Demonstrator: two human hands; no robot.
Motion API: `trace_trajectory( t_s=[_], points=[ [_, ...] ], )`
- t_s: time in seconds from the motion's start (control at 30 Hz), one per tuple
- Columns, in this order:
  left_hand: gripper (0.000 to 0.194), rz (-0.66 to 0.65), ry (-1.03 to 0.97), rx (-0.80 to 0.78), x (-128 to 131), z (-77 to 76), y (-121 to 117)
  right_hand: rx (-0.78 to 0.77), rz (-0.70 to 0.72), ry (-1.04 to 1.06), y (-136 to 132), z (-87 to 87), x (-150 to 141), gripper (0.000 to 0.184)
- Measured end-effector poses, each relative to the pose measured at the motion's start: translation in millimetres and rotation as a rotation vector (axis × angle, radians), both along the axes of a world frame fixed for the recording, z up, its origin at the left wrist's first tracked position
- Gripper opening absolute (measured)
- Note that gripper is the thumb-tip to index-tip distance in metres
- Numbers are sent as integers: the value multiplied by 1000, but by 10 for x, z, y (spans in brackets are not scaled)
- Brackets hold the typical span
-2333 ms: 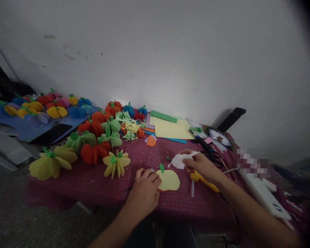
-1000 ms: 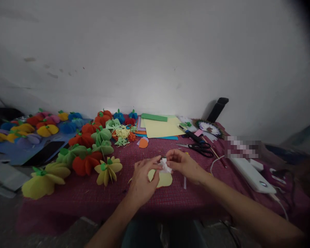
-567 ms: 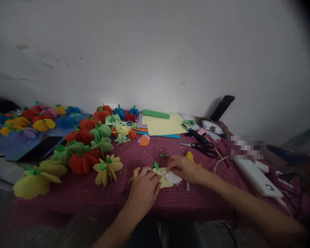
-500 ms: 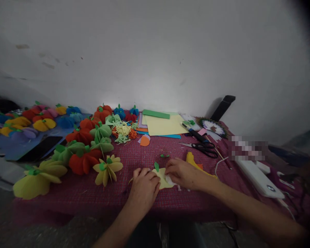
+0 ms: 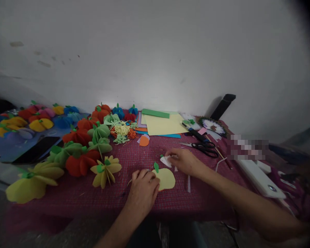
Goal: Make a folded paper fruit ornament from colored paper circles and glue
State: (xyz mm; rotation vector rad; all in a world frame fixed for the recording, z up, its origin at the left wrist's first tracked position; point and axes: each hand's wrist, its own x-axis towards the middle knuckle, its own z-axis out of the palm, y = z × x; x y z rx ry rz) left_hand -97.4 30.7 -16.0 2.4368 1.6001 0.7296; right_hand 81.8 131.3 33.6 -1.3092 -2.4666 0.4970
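My left hand (image 5: 142,188) lies over the left edge of a pale yellow paper cut-out (image 5: 166,179), pressing it to the cloth with bent fingers. The cut-out is shaped like a round fruit and has a green paper leaf (image 5: 156,167) on top. Just behind and to the right of it, my right hand (image 5: 184,160) pinches a crumpled white piece (image 5: 166,161), perhaps tissue or paper. A narrow whitish strip (image 5: 188,184) lies below the right wrist. The left thumb is partly hidden.
Several folded paper fruits and flowers, such as a yellow one (image 5: 106,172), crowd the left side. Sheets of coloured paper (image 5: 166,124), black scissors (image 5: 205,148) and a cutter (image 5: 195,132) lie at the back. On the right is a white power strip (image 5: 260,181). Shredded paper (image 5: 122,130) sits back left.
My right hand has moved back and slightly right, lifting the white piece off the cut-out, which now shows more fully. My left hand stays on the cut-out. A yellow item by the right arm is now hidden.
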Motion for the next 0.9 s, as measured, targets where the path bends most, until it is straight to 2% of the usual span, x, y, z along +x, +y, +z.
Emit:
trace_trajectory(
  t_s=[0.07,0.13,0.33,0.5,0.57,0.67,0.73,0.8,0.9],
  points=[
    [15,-4,8,-7,0,-13,-5,-101,1,99,-34,-19,-22,18],
    [15,-5,12,-13,-1,-20,-7,-140,15,151,-84,-72,-61,14],
    [14,-4,-1,-14,-6,-5,0,-110,18,122,-168,-210,-256,8],
    [13,-4,2,-35,-8,6,-1,-68,31,53,-178,-176,-360,12],
    [14,-3,-1,-35,-9,3,-4,-147,13,161,-145,-105,-346,9],
    [14,-6,-11,-31,-7,-12,-5,-362,-80,487,-55,5,-246,2],
    [14,-7,-20,-30,-3,-22,-4,-474,-116,636,-5,31,-155,5],
    [15,-4,-24,-31,-1,-27,-6,-540,-99,624,7,8,-80,10],
    [15,-6,-15,-32,-3,-20,-12,-564,-19,478,-40,-83,-43,14]
  ],
)
